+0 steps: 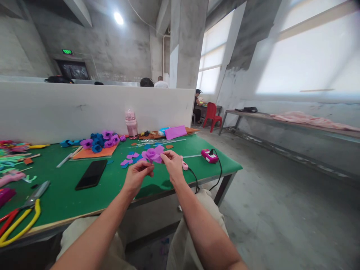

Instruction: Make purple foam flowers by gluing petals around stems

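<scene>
A purple paper flower (151, 154) is held up just above the green table. My left hand (137, 176) is closed in a pinch below it, at the flower's base; its stem is mostly hidden by the fingers. From the right, my right hand (173, 165) pinches a purple petal (159, 149) at the flower's edge. I cannot tell whether that petal is fixed to the flower. Behind my hands lie loose purple petals (126, 162) and blue ones. Partly hidden by my right hand is a pink corded tool (185, 165), which looks like a glue gun.
A black phone (91, 174) and large red-and-yellow-handled scissors (30, 204) lie to the left. Finished purple and blue flowers (98, 142) rest on orange sheets. A pink bottle (131, 123) stands by the white partition (84, 108). A magenta power socket (209, 156) sits near the right edge.
</scene>
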Action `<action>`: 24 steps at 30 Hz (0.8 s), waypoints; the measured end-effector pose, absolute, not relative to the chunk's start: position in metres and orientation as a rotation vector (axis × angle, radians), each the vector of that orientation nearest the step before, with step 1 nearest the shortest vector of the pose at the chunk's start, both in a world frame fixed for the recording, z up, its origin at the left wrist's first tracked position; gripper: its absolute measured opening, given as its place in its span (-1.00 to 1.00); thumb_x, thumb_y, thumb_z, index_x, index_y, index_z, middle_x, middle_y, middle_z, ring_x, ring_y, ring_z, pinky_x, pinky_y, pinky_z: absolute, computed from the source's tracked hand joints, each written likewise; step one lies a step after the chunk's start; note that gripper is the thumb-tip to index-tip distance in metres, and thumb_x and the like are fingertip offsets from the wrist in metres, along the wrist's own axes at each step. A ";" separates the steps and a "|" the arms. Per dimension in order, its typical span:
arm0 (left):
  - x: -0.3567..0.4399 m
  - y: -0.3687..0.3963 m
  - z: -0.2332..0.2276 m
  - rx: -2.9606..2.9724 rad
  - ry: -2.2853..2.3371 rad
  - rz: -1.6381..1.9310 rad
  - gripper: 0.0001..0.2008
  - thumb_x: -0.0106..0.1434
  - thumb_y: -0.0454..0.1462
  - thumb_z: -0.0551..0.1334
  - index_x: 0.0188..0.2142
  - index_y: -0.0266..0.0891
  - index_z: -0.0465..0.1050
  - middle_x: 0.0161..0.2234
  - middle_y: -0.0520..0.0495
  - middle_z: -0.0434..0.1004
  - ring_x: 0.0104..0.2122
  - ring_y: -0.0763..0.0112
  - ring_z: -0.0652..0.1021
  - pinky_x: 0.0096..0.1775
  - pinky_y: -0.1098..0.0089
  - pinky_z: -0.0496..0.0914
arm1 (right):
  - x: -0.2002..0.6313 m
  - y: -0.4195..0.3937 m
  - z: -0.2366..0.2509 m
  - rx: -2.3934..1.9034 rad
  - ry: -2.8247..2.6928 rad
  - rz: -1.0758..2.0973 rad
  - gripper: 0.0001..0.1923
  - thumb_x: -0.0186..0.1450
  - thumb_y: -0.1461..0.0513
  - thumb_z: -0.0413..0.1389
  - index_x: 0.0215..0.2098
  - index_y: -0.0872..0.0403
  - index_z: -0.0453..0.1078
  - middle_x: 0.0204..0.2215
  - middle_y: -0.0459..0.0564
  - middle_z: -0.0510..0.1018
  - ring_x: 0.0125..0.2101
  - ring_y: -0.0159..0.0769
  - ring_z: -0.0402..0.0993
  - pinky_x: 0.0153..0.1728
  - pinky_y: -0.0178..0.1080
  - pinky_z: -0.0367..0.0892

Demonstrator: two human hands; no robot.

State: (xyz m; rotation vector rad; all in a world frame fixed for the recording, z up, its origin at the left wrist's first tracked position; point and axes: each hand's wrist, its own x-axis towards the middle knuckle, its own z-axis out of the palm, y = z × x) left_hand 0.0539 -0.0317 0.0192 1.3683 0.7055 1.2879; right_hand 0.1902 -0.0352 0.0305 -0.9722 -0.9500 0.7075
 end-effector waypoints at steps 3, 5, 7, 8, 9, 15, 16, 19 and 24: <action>0.054 -0.032 0.019 1.345 0.693 1.241 -0.80 -0.08 -0.26 0.40 -0.51 -0.27 0.41 -0.64 0.08 0.44 -0.62 0.51 0.45 -0.48 0.46 0.34 | 0.188 -0.035 0.029 -0.986 -0.949 0.719 -0.84 0.01 0.16 0.13 -0.53 0.10 0.35 -0.63 -0.15 0.39 -0.58 -0.41 0.28 -0.51 -0.33 0.25; 0.054 -0.033 0.020 1.342 0.699 1.224 -0.79 -0.09 -0.25 0.41 -0.51 -0.28 0.42 -0.64 0.08 0.44 -0.63 0.51 0.45 -0.50 0.46 0.35 | 0.187 -0.036 0.031 -0.978 -0.951 0.751 -0.84 0.00 0.15 0.13 -0.53 0.10 0.35 -0.64 -0.15 0.39 -0.59 -0.42 0.28 -0.52 -0.34 0.25; 0.054 -0.033 0.020 1.340 0.705 1.215 -0.78 -0.09 -0.25 0.41 -0.51 -0.29 0.42 -0.65 0.08 0.43 -0.64 0.52 0.45 -0.50 0.46 0.35 | 0.186 -0.039 0.033 -0.969 -0.948 0.793 -0.84 -0.01 0.16 0.13 -0.52 0.10 0.34 -0.65 -0.16 0.39 -0.60 -0.43 0.27 -0.52 -0.35 0.25; 0.054 -0.033 0.021 1.336 0.706 1.211 -0.78 -0.10 -0.25 0.41 -0.51 -0.29 0.42 -0.66 0.09 0.43 -0.64 0.52 0.45 -0.50 0.46 0.36 | 0.186 -0.040 0.035 -0.967 -0.945 0.812 -0.84 -0.01 0.16 0.13 -0.52 0.10 0.34 -0.65 -0.17 0.39 -0.61 -0.43 0.27 -0.53 -0.35 0.25; 0.054 -0.033 0.021 1.331 0.706 1.209 -0.78 -0.10 -0.25 0.41 -0.51 -0.29 0.42 -0.65 0.09 0.43 -0.65 0.52 0.45 -0.51 0.46 0.36 | 0.186 -0.041 0.036 -0.965 -0.941 0.828 -0.83 -0.02 0.16 0.13 -0.52 0.09 0.33 -0.66 -0.17 0.39 -0.61 -0.43 0.28 -0.53 -0.35 0.25; 0.054 -0.032 0.021 1.322 0.714 1.216 -0.76 -0.12 -0.24 0.42 -0.53 -0.31 0.42 -0.64 0.09 0.44 -0.65 0.53 0.45 -0.52 0.47 0.37 | 0.185 -0.042 0.038 -0.888 -0.908 0.920 -0.83 -0.05 0.17 0.18 -0.53 0.09 0.34 -0.66 -0.20 0.41 -0.60 -0.45 0.30 -0.51 -0.36 0.25; 0.054 -0.032 0.021 1.326 0.711 1.218 -0.77 -0.12 -0.24 0.42 -0.53 -0.31 0.42 -0.65 0.09 0.44 -0.65 0.53 0.44 -0.52 0.47 0.37 | 0.185 -0.042 0.038 -0.877 -0.903 0.935 -0.83 -0.05 0.17 0.19 -0.54 0.09 0.33 -0.67 -0.20 0.40 -0.61 -0.45 0.30 -0.50 -0.35 0.25; 0.054 -0.031 0.020 1.337 0.698 1.225 -0.78 -0.10 -0.24 0.41 -0.52 -0.31 0.42 -0.65 0.08 0.44 -0.65 0.52 0.45 -0.51 0.47 0.36 | 0.186 -0.042 0.037 -0.851 -0.891 0.983 -0.81 -0.05 0.16 0.21 -0.54 0.08 0.33 -0.67 -0.21 0.40 -0.61 -0.45 0.31 -0.49 -0.34 0.25; 0.053 -0.031 0.018 1.348 0.691 1.222 -0.78 -0.08 -0.24 0.40 -0.51 -0.31 0.42 -0.66 0.07 0.45 -0.64 0.51 0.46 -0.50 0.46 0.37 | 0.186 -0.043 0.038 -0.814 -0.910 1.015 -0.79 -0.06 0.16 0.24 -0.53 0.09 0.35 -0.65 -0.21 0.41 -0.60 -0.46 0.31 -0.47 -0.34 0.26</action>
